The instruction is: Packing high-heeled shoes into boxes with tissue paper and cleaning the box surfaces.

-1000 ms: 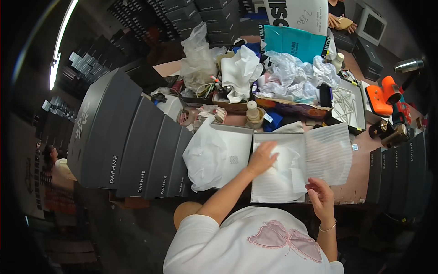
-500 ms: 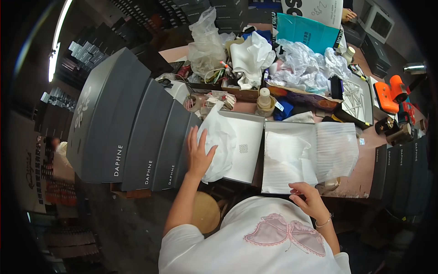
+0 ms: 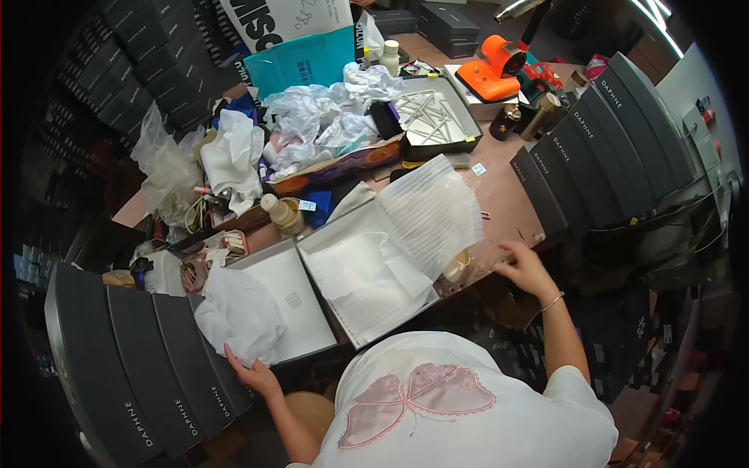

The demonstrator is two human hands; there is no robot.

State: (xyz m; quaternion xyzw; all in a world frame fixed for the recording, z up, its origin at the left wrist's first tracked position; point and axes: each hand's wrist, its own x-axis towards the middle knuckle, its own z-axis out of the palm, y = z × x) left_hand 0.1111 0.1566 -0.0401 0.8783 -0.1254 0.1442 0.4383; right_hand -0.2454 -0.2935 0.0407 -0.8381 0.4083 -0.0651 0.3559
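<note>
My left hand (image 3: 256,377) touches the near edge of crumpled white tissue paper (image 3: 242,316), fingers spread and holding nothing. The tissue lies over the left side of a shallow grey box lid (image 3: 300,308) with a white inside. Right of the lid, an open grey shoebox (image 3: 374,337) is lined with white paper (image 3: 367,273). A ribbed white foam sheet (image 3: 437,214) hangs over its far right side. My right hand (image 3: 524,269) hovers at the table's front edge, fingers loosely bent and apart, nearest a beige thing (image 3: 457,266) partly hidden by the sheet.
Dark shoeboxes stand in rows at left (image 3: 133,366) and right (image 3: 601,148). Behind lie a carton of crumpled plastic (image 3: 328,117), a tray of white sticks (image 3: 429,117), a bottle (image 3: 281,212) and an orange tool (image 3: 493,70). A stool (image 3: 312,412) is below.
The view has turned right. My right hand has moved from the shoebox's near edge to its right. My left hand has slid from atop the tissue down to its near edge.
</note>
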